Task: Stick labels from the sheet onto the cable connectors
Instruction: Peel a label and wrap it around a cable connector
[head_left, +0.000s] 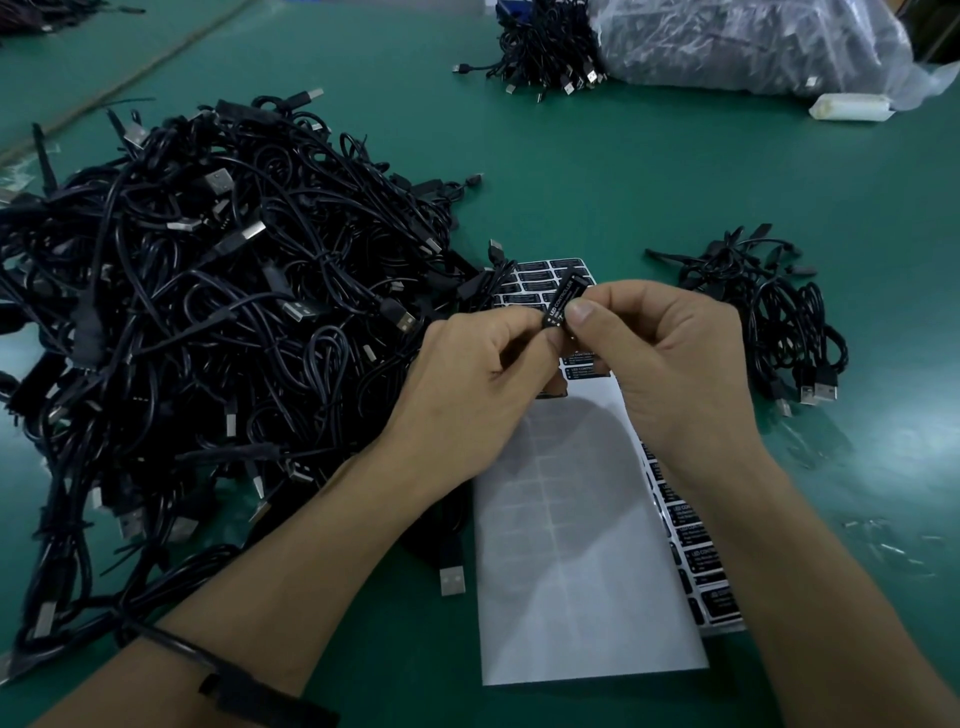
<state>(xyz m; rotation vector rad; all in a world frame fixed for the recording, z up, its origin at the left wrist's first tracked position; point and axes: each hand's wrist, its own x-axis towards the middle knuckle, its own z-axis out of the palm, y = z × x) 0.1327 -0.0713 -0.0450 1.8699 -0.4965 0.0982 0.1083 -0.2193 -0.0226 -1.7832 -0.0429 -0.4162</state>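
Green table (623, 182) holds a cable pile (208, 312) left of the hands. Left hand (467, 384) and right hand (675, 364) both pinch one connector (563, 301) between them, above the sheet (571, 545). Its long axis slants away and rightward, equally near both.

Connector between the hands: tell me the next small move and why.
Probably slide the thumb of the right hand along the connector to press the label flat. The left hand and right hand pinch the connector above the label sheet; the label's white print lies along its face, and the thumb covers only its lower end. Whether the upper end is stuck cannot be told.
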